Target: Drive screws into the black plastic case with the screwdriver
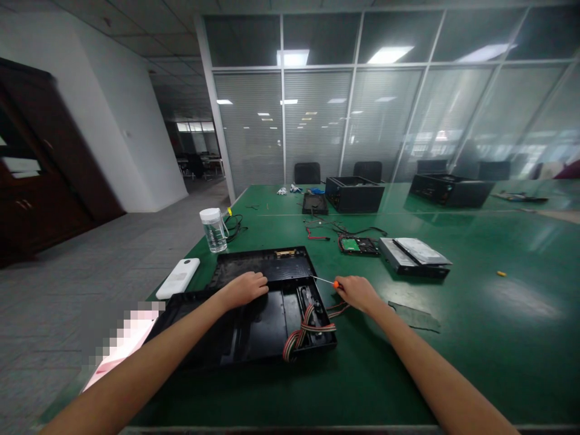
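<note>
In the head view a black computer case part point(263, 329) lies in front of me, with a raised black panel point(267, 270) along its far side. My left hand point(244, 289) rests on the panel's near edge with its fingers bent over it. My right hand point(360, 293) is closed round a screwdriver point(336, 284) with an orange handle. The screwdriver's thin shaft points left, its tip at the panel's right edge; whether it sits in a screw is too small to tell. Striped wires point(301, 335) hang over the case part's right side.
A clear bottle point(216, 232) and a white power bank point(179, 278) stand left. To the right lie a circuit-board drive point(356, 244), a silver drive point(414, 257), a dark translucent sheet point(415, 317) and a yellow piece point(501, 273). Black cases point(354, 194) stand farther back.
</note>
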The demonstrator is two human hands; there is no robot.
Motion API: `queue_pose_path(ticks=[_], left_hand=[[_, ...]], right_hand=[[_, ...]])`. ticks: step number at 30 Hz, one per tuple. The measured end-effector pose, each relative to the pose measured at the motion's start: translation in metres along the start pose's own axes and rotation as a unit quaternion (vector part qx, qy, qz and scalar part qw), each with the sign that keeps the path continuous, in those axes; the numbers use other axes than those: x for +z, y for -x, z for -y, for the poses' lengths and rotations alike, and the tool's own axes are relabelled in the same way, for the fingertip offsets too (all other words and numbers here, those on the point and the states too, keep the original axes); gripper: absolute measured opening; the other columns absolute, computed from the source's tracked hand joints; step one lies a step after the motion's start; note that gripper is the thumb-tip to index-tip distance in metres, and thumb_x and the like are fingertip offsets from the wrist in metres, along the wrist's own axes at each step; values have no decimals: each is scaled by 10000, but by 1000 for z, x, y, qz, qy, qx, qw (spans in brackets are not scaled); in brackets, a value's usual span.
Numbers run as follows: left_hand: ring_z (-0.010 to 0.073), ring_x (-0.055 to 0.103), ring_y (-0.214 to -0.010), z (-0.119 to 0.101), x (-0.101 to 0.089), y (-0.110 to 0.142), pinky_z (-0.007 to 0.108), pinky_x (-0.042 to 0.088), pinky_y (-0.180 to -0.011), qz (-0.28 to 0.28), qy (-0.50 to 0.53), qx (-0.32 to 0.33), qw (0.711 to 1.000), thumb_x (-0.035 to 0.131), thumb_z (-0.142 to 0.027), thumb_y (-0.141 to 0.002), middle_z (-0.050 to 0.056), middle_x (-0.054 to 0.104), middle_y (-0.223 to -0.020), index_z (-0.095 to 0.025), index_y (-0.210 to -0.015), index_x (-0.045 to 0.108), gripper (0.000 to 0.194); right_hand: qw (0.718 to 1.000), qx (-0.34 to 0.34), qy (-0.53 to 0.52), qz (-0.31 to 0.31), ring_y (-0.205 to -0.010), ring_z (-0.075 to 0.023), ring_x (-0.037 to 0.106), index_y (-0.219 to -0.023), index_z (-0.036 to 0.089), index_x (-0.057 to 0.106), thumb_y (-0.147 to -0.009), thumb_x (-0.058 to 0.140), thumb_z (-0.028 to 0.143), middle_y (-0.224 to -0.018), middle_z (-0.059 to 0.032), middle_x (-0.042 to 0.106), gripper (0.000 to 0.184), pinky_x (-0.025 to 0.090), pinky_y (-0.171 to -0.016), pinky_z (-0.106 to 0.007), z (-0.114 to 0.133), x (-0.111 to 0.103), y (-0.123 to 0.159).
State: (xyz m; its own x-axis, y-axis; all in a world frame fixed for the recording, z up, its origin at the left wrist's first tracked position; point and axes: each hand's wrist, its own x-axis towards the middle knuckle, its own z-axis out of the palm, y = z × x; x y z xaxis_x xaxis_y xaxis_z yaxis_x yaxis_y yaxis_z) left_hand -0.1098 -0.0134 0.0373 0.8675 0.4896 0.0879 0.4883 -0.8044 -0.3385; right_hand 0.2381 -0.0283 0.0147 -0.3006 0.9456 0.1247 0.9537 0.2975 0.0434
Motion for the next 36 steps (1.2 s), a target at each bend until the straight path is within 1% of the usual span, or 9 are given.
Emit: queue_pose_path(ticks=[4, 7, 12, 16, 21, 24, 27, 32, 36], left_hand=[[200, 521, -775, -6, -6, -3, 312, 403, -711, -12, 7, -24, 1000, 398, -130, -879, 90, 563, -835, -145, -864, 527, 130], [181, 548, -716, -14, -15, -18, 283, 417, -678, -4, 56, -58, 997, 337, -194, -917, 65, 575, -775, -151, -902, 496, 166], [176, 580, -764, -31, -22, -63, 255, 433, -686, 2, 121, -16, 993, 341, -178, -917, 55, 599, -823, -173, -929, 466, 126], [187, 588, -789, -41, -15, -86, 266, 444, -701, -6, 138, -46, 989, 373, -142, -892, 61, 605, -845, -172, -925, 489, 125], [174, 589, -900, -40, 4, -82, 266, 438, -800, -70, 236, -91, 965, 464, -187, -873, 58, 623, -996, -181, -1076, 502, 206], [154, 604, -870, -38, 16, -79, 246, 440, -805, -101, 287, -110, 946, 494, -209, -870, 41, 651, -962, -169, -963, 588, 138], [151, 617, -854, -40, 27, -82, 248, 450, -807, -131, 311, -125, 933, 501, -238, -876, 45, 674, -915, -153, -917, 637, 166], [157, 612, -898, -46, 36, -87, 268, 453, -839, -173, 310, -114, 928, 465, -226, -893, 57, 678, -940, -145, -951, 655, 214], [160, 604, -893, -47, 38, -87, 276, 453, -838, -181, 303, -85, 932, 442, -186, -892, 63, 673, -929, -143, -943, 654, 222]], right_hand=[[995, -38, -56, -69, -773, -172, 606, -915, 215, 594, -893, 368, 292, -826, -52, 664, 240, 345, -645, -241, 7, -1, 0], [987, -53, -122, -92, -764, -164, 606, -858, 219, 596, -912, 328, 354, -796, -39, 662, 305, 346, -657, -235, 16, 0, -1], [975, 45, -190, -107, -646, -172, 589, -818, 221, 569, -900, 282, 488, -661, -29, 623, 401, 340, -590, -237, 20, 5, -6], [962, 83, -226, -132, -605, -176, 570, -781, 229, 540, -882, 275, 536, -613, -14, 591, 419, 335, -569, -240, 9, 9, -9], [950, 101, -253, -150, -548, -161, 523, -657, 222, 505, -864, 270, 574, -553, -5, 548, 471, 325, -540, -238, -2, 14, -12], [946, 100, -261, -163, -536, -159, 504, -633, 223, 493, -855, 276, 584, -540, -2, 529, 476, 316, -529, -239, -2, 13, -12], [946, 95, -262, -165, -537, -161, 501, -617, 224, 486, -851, 284, 583, -534, -4, 526, 474, 311, -530, -241, 1, 11, -12], [951, 97, -243, -165, -527, -157, 489, -584, 220, 488, -836, 320, 579, -525, -9, 528, 470, 298, -521, -244, 2, 7, -12], [950, 104, -253, -148, -553, -159, 507, -620, 216, 503, -827, 356, 546, -565, -13, 549, 416, 303, -520, -243, 0, 8, -14]])
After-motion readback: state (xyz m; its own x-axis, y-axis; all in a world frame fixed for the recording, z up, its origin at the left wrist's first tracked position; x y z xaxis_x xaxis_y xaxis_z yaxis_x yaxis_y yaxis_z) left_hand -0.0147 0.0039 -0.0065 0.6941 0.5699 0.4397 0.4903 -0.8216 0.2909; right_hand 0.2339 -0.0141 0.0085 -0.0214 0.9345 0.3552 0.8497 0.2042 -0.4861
